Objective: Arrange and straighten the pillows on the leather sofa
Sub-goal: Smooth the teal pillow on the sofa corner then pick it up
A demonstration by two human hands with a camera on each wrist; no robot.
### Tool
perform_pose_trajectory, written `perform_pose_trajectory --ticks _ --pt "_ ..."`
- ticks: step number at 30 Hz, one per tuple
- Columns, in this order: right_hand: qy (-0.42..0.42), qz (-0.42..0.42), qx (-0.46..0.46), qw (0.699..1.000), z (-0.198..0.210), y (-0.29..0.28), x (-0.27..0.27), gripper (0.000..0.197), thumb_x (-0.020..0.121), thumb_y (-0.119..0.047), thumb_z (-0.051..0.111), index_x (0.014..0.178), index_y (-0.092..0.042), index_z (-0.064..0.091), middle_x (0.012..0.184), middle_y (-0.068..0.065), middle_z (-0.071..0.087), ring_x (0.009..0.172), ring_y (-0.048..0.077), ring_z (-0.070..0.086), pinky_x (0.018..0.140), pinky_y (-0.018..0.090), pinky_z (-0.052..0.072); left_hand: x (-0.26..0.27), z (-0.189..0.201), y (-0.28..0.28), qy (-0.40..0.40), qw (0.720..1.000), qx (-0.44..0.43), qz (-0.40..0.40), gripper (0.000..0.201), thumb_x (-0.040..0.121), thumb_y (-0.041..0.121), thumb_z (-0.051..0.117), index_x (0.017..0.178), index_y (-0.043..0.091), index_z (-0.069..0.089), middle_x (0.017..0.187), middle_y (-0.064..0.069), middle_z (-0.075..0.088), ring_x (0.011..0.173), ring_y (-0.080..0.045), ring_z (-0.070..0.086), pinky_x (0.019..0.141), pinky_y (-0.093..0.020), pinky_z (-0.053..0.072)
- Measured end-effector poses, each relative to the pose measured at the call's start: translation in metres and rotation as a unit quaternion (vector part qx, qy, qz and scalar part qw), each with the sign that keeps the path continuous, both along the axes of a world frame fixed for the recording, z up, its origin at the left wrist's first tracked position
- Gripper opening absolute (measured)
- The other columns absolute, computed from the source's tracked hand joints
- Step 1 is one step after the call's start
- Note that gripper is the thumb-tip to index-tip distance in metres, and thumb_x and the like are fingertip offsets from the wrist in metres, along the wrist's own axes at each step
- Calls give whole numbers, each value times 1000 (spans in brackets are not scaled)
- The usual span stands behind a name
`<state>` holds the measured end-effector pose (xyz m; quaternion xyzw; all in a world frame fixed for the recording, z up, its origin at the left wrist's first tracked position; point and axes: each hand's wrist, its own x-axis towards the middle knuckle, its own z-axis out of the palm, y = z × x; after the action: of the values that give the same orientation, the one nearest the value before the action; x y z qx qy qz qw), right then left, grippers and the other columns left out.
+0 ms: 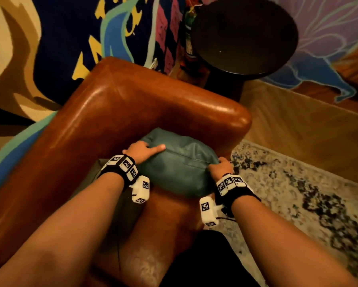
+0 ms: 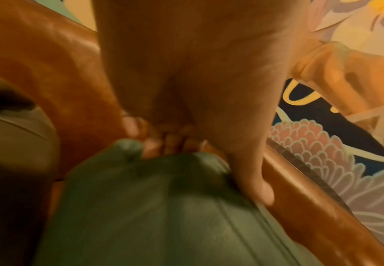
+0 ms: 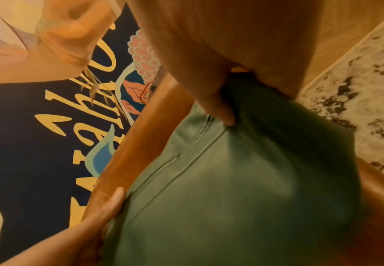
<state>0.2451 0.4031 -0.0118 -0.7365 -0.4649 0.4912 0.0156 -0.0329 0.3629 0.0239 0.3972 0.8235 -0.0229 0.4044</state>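
A teal-green leather pillow (image 1: 180, 168) sits in the corner of a brown leather sofa (image 1: 116, 112), pressed against the glossy rounded armrest and resting on the seat cushion. The left hand (image 1: 142, 151) lies on the pillow's far left corner, forefinger stretched along the top seam while the other fingers tuck down between pillow and sofa back; in the left wrist view the thumb (image 2: 258, 181) runs along the pillow's edge where it meets the armrest. The right hand (image 1: 220, 167) clamps the pillow's right corner, thumb (image 3: 220, 109) dug into the pebbled hide beside the piped seam, fingers curled behind. The pillow is plump, softly creased, with a double-stitched seam crossing its face. A second, olive-grey cushion (image 1: 103, 177) shows just left of the pillow, mostly hidden under the left forearm. Beyond the sofa's armrest stands a dark round side table (image 1: 244, 36), near but apart from the sofa. To the right of the sofa a mottled cream-and-black rug (image 1: 302, 195) covers the wood floor, leaving open room at that side; behind the sofa a painted mural (image 1: 74, 34) fills the wall.
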Motion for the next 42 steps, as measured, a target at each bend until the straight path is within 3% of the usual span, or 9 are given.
perform_pose_trajectory --ticks 4,10,15,24,27,31,36,38,42 --pt "20 -36 33 999 6 -6 24 33 76 3 67 69 -17 42 70 6 52 73 24 52 60 33 43 16 -11 -6 -110 988 -106 -13 112 55 96 57 130 12 61 123 -6 69 100 -23 68 92 -31 51" --pt "6 -163 36 986 1 -21 56 62 69 -6 86 108 -19 40 104 11 58 97 33 60 85 45 50 17 -91 -15 -273 945 -51 169 95 35 61 96 116 18 70 108 -8 77 95 -30 75 93 -50 57" --pt "0 -186 18 982 8 -13 56 89 68 -18 90 140 -6 38 135 17 57 122 39 56 100 47 47 32 -21 4 -361 886 48 288 59 64 5 89 118 6 67 109 -18 75 99 -36 73 91 -54 57" --pt "79 -189 13 979 -3 -5 54 125 30 -42 101 138 -6 48 132 13 62 116 36 61 99 52 50 15 -13 3 -372 854 68 356 45 73 3 84 114 -3 68 107 -25 73 83 -33 75 67 -41 62" --pt "84 -191 17 978 -8 -2 72 87 46 -29 100 119 -5 60 110 9 68 101 32 65 91 45 53 -4 -9 2 -398 840 99 356 26 85 3 73 109 0 64 107 -24 71 80 -29 73 67 -38 62" --pt "181 -191 21 964 -31 -3 99 77 38 -28 101 106 -10 70 104 14 75 98 36 71 93 56 54 -31 -12 -3 -361 878 141 280 32 85 -7 68 98 16 50 98 -10 60 81 -20 62 57 -29 58" --pt "248 -180 16 952 -34 -16 121 85 47 -35 99 119 -4 65 115 20 71 107 39 67 99 59 50 -49 -27 0 -58 969 214 114 53 66 28 93 107 22 60 87 -2 59 79 -18 55 75 -32 44" --pt "167 -230 20 959 -33 -17 126 92 39 -42 100 115 -5 63 115 20 69 107 39 67 97 56 51 -43 -31 -1 -74 965 168 185 40 68 38 90 89 17 63 81 -7 62 79 -25 60 75 -39 53" --pt "-205 -110 153 960 5 -21 68 52 79 -18 72 127 -13 53 131 18 54 119 38 54 102 49 46 -17 -38 -9 -192 937 166 242 13 85 20 78 84 12 68 89 -12 70 81 -24 66 72 -36 54"
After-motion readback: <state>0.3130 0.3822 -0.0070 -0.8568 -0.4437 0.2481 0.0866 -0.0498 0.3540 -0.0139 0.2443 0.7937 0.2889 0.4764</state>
